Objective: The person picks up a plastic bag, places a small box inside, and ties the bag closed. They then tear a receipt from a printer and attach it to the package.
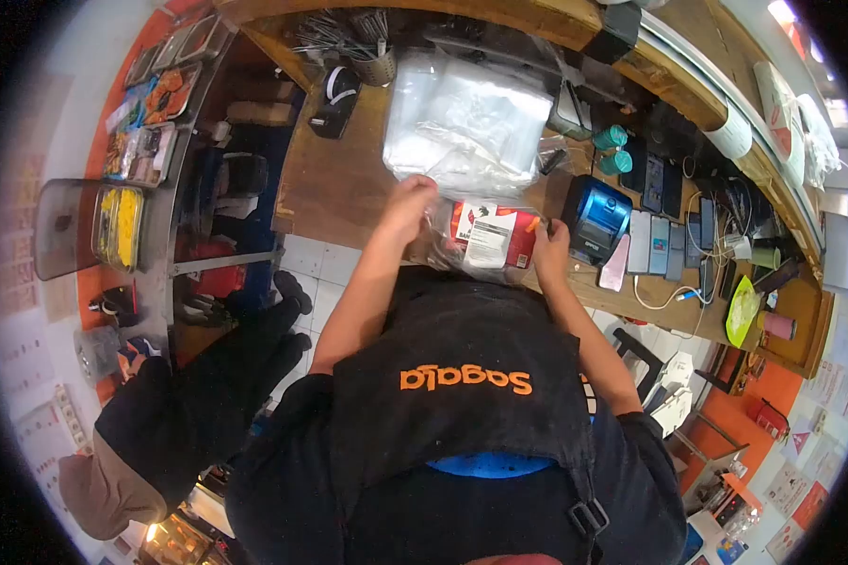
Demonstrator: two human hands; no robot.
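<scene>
With fingers of your left hand (410, 202) and right hand (549, 247) clamped on the clear plastic bag (440, 241) holding a red-and-white packet (488, 237), a jerk toward three o'clock could have knocked the blue box-shaped printer (598, 218).

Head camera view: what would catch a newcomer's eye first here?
At the centre, the left hand and the right hand grip a clear bag with a red packet bearing a white label inside, over the wooden counter. Just right of it sits a blue printer. Beyond the hands lies a heap of clear plastic bags.
</scene>
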